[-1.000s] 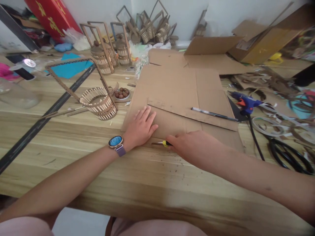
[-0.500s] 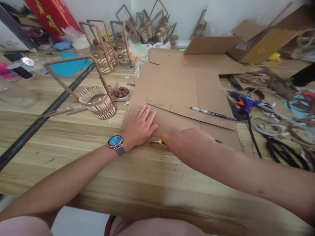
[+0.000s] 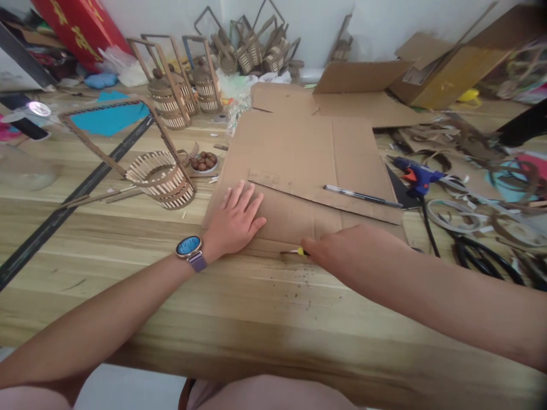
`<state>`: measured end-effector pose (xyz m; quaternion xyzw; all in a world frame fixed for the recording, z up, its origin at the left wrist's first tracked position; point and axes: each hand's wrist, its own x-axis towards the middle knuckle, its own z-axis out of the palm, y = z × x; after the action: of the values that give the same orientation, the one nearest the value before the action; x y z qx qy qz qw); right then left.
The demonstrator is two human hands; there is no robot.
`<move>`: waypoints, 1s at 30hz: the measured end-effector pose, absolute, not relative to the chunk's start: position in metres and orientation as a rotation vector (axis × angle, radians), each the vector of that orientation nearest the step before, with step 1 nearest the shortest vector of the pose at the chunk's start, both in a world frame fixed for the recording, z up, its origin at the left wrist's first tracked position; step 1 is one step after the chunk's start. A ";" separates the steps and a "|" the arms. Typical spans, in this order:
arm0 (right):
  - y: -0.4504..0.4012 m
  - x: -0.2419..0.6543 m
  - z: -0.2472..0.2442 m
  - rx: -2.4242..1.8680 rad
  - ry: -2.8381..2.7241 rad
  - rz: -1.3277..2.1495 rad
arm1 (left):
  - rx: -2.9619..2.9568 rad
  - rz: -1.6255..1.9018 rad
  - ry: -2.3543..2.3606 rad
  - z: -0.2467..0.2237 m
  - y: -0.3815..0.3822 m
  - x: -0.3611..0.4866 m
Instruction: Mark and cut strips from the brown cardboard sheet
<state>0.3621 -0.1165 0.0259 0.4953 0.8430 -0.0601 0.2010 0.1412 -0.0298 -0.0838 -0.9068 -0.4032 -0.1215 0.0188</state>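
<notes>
A large sheet of cardboard (image 3: 294, 142) lies flat on the wooden table. My left hand (image 3: 235, 219) presses on its lower left part, fingers spread and nothing held. Near the sheet's front edge my right hand (image 3: 337, 245) is closed around a small yellow cutter (image 3: 301, 251), whose thin blade points left. Most of the cutter's handle is hidden in the fist. Across the sheet rests a narrow cardboard strip (image 3: 299, 193), with a black pen (image 3: 363, 196) at its right part.
Left of the sheet stand a handled stick basket (image 3: 164, 185) and a dish of brown nuts (image 3: 204, 162). On the right are a blue glue gun (image 3: 419, 175), cables and cardboard scraps. More small baskets (image 3: 168, 102) and an open box (image 3: 453, 74) stand behind.
My right hand has moved right along the front edge with the cutter, away from my left hand. My left hand stays on the cardboard. The whole view has shifted slightly.
</notes>
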 end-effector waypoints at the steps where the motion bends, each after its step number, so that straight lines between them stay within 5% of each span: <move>1: -0.118 0.367 0.026 1.378 2.301 -0.142 | -2.813 -0.369 -1.249 -0.084 -0.030 0.141; 30: -0.140 0.401 0.028 1.326 2.199 -0.080 | -2.970 -0.313 -1.079 -0.081 -0.055 0.197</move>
<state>0.4009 -0.1402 0.0284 0.4952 0.8210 -0.0300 0.2825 0.1973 -0.0550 -0.0809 -0.9352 -0.3398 -0.0985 -0.0169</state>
